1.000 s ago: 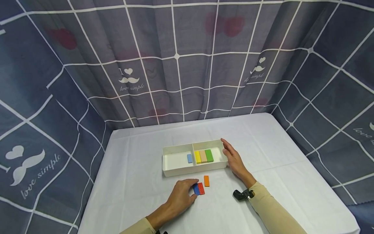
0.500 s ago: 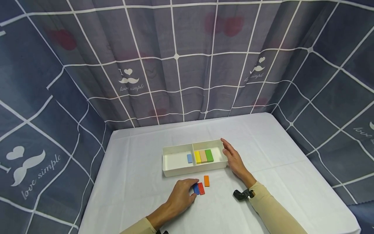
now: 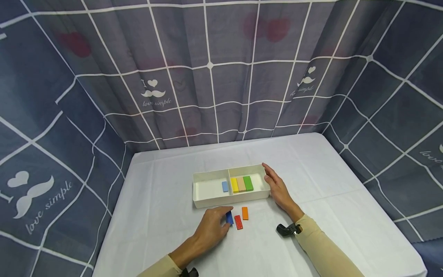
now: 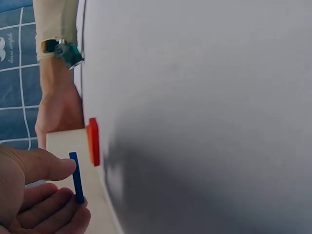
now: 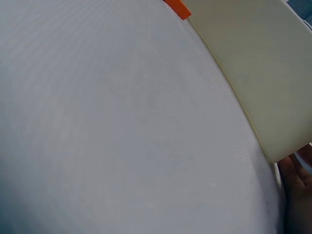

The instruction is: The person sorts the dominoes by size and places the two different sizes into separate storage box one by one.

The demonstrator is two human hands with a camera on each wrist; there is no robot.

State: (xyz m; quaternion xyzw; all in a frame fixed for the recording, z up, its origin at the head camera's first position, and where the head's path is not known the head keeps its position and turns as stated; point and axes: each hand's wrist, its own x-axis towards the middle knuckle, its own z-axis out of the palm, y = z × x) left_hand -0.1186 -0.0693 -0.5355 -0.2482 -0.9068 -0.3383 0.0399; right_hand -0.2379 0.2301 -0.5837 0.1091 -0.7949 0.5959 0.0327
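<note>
My left hand (image 3: 212, 226) pinches a blue block (image 3: 230, 218) between thumb and fingers. The left wrist view shows the blue block (image 4: 76, 178) edge-on, apart from the tablecloth. Just right of this hand, a red block (image 3: 238, 222) and an orange block (image 3: 245, 213) lie on the cloth. Beyond them stands a white two-compartment box (image 3: 212, 202). A light blue block (image 3: 225, 187) lies in its left compartment; yellow (image 3: 235, 185), tan (image 3: 240, 184) and green (image 3: 248, 183) blocks lie side by side in the right one. My right hand (image 3: 280, 193) rests against the box's right end, fingers extended.
A white cloth (image 3: 166, 223) covers the table. Dark checked curtains (image 3: 228, 88) enclose the back and both sides. A black wrist device (image 3: 287, 230) juts from the right wrist.
The left hand has moved slightly left and away from me with the blue block, which now stands apart from the red one. The right hand and the box have stayed put.
</note>
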